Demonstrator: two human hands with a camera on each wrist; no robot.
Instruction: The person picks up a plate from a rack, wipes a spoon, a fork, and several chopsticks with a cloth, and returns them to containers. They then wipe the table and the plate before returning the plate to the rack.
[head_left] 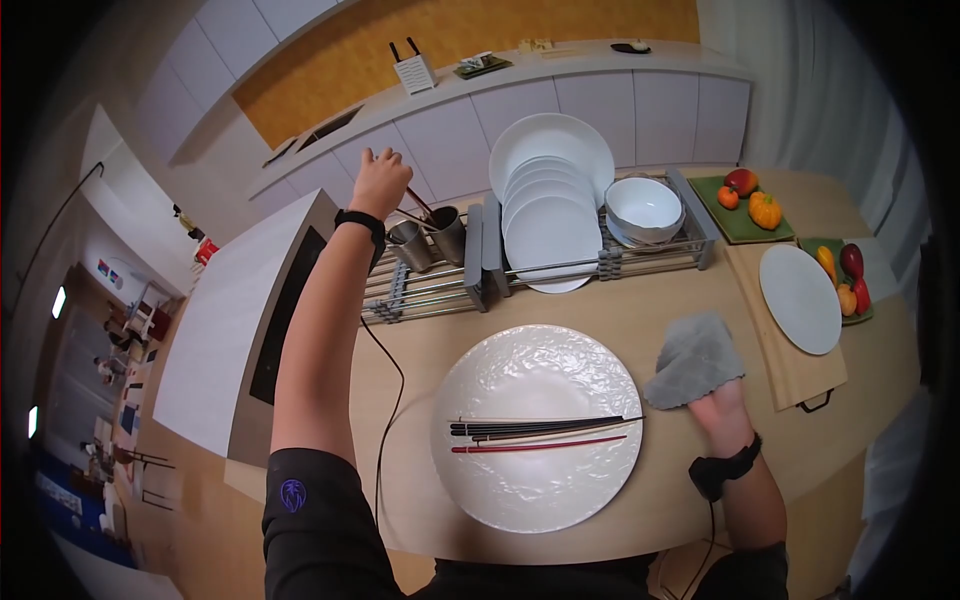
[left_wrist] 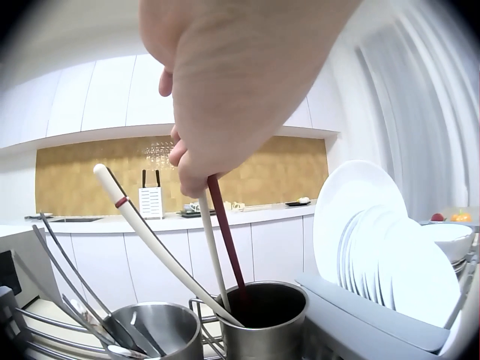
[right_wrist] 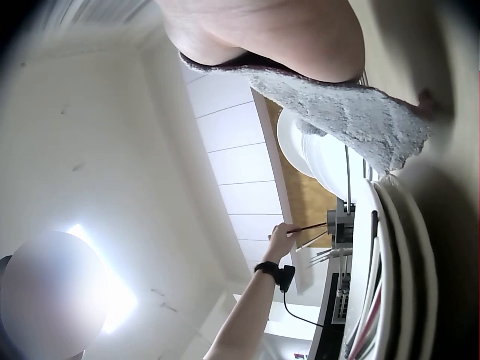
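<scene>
My left hand (head_left: 382,185) is raised over the dish rack and pinches the upper ends of a dark red chopstick (left_wrist: 227,232) and a pale chopstick (left_wrist: 213,244). Their lower ends stand inside a steel cup (left_wrist: 266,330). A thicker cream stick with a red band (left_wrist: 146,229) leans in the same cup, apart from the fingers. My right hand (head_left: 718,405) holds a grey cloth (head_left: 697,355) low over the table, right of a large white plate (head_left: 540,495); the cloth hides its fingers. Several black, pale and red chopsticks (head_left: 535,430) lie across that plate.
A second steel cup (left_wrist: 161,326) holds metal utensils. White plates (head_left: 550,230) stand upright in the rack (head_left: 545,272) beside white bowls (head_left: 645,205). At right are a cutting board (head_left: 775,340) with a white plate (head_left: 800,300), and green trays (head_left: 735,222) of vegetables. A cable (head_left: 393,410) crosses the table.
</scene>
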